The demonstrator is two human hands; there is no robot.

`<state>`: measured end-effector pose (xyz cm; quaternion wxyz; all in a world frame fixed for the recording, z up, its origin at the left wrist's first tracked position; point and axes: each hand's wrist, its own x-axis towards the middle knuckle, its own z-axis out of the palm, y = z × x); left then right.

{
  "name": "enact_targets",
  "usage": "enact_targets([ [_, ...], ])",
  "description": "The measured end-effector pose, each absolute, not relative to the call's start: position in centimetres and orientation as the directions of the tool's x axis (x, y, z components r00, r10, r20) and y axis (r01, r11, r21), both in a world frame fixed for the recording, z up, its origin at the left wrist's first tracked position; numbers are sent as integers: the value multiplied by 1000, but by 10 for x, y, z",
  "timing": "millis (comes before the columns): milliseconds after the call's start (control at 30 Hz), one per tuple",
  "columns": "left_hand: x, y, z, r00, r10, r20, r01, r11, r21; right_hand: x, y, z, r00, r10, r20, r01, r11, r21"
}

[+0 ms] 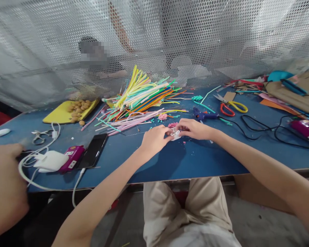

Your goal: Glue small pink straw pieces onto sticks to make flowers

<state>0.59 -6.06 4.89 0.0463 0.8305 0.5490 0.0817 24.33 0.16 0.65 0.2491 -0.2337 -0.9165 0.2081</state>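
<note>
My left hand and my right hand meet over the blue table's middle. Between their fingertips is a small white earbud case, its lid raised and white earbuds showing inside. Fingers of both hands are closed on its sides. Just behind the case lies a pink curled pipe-cleaner piece, partly hidden by my fingers, with a paler pink one farther back. A dark blue glue gun rests beyond my right hand.
Behind are a heap of coloured pipe cleaners and a perforated metal screen. Red-and-yellow scissors lie right. A phone, purple power strip and white charger sit left, near another person's arm.
</note>
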Motion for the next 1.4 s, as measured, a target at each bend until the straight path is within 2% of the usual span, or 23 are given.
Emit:
enact_targets([
  [367, 18, -51, 62, 336, 938, -81, 942, -335, 32, 237, -4, 8, -750, 544, 376, 331, 801, -499],
  [533, 16, -45, 67, 328, 936, -132, 945, -321, 66, 236, -6, 9, -730, 577, 367, 353, 778, -521],
  [867, 4, -40, 49, 363, 928, -80, 928, -352, 125, 231, -9, -1, -670, 647, 364, 414, 733, -540],
  [1033, 5, -38, 29, 411, 910, 52, 904, -414, 104, 225, -14, 0, -591, 660, 463, 400, 739, -542],
  [1167, 4, -33, 25, 426, 896, 127, 862, -445, 242, 222, -20, 3, -397, 707, 585, 382, 707, -595],
  [1300, -4, -30, 37, 356, 875, 330, 732, -480, 483, 232, -20, 10, -303, 734, 608, 363, 679, -638],
  [1400, -18, -42, 52, 270, 891, 364, 578, -452, 680, 250, -23, 24, -258, 732, 631, 355, 679, -643],
])
